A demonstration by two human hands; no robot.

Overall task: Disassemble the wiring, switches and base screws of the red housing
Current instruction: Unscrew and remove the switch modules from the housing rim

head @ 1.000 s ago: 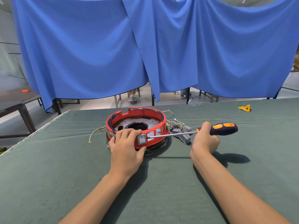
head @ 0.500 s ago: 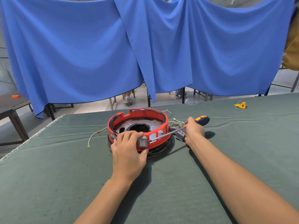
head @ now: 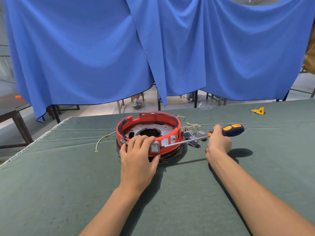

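Steadying the red housing [head: 148, 123], its label [head: 124, 141] unreadable, left hand [head: 139, 155].

Both my forearms are bare from elbow to wrist, with no sleeve showing. My left grip [head: 139, 156] wears no glove, ring or watch, and my right grip [head: 219, 144] is just as plain. My nails are short and unpainted where they show.
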